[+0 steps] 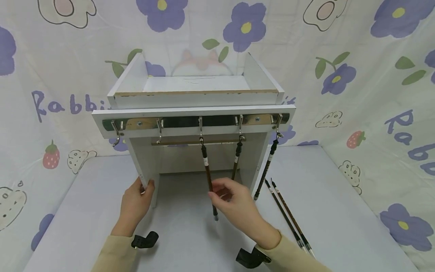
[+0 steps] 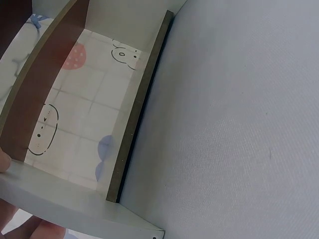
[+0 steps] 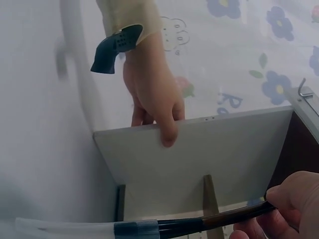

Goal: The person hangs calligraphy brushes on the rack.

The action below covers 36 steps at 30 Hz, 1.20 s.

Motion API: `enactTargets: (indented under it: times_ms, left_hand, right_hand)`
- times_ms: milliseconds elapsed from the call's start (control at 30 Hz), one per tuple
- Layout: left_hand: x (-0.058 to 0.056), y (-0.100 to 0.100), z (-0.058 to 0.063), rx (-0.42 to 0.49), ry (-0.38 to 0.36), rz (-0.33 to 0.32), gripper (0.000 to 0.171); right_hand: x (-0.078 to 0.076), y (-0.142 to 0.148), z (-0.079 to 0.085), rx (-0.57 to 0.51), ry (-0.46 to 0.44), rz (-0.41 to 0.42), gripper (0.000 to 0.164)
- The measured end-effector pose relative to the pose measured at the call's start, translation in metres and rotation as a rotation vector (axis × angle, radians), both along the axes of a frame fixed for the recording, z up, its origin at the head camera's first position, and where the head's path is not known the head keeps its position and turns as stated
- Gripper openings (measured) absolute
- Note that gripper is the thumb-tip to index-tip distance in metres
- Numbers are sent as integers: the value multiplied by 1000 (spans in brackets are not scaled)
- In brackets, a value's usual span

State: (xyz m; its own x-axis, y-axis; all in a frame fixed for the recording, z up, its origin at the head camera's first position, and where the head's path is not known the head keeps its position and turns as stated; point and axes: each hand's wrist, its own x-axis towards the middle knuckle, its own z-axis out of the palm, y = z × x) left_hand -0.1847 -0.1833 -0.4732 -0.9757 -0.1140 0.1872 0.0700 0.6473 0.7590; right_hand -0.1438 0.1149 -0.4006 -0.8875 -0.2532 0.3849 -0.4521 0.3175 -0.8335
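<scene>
My right hand pinches a brown-handled calligraphy brush by its lower part. The brush hangs from the middle hook of a rack, and its tip has a clear cap. Two more brushes hang to the right: one brush behind my right hand, and a dark brush on the far right hook. My left hand grips the left side panel of the white wooden shelf, thumb on the inner face and fingers outside.
Two brushes lie side by side on the white table, right of the shelf. Two left hooks hold nothing. An open tray tops the shelf. Behind hangs a cloth printed with flowers.
</scene>
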Motion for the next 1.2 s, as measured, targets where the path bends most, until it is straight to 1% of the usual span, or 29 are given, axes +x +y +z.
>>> enactTargets:
  times_ms: [133, 300, 500, 733, 967, 1200]
  left_hand:
    - [0, 0, -1, 0, 2, 0, 54]
    - [-2, -1, -3, -4, 5, 5, 54]
    - [-2, -1, -3, -1, 9, 4, 54]
    - [-2, -1, -4, -15, 8, 9, 54]
    - [-1, 0, -3, -10, 2, 12, 54]
    - [-1, 0, -2, -19, 11, 10, 53]
  right_hand:
    - [-1, -8, 0, 10, -1, -33, 19]
    - [-4, -14, -2, 15, -10, -52, 21]
    - [-8, -18, -6, -11, -2, -54, 21]
    - [-11, -21, -10, -2, 1, -68, 23]
    - [-12, -22, -11, 1, -2, -65, 23]
    - [-11, -23, -8, -6, 6, -59, 23]
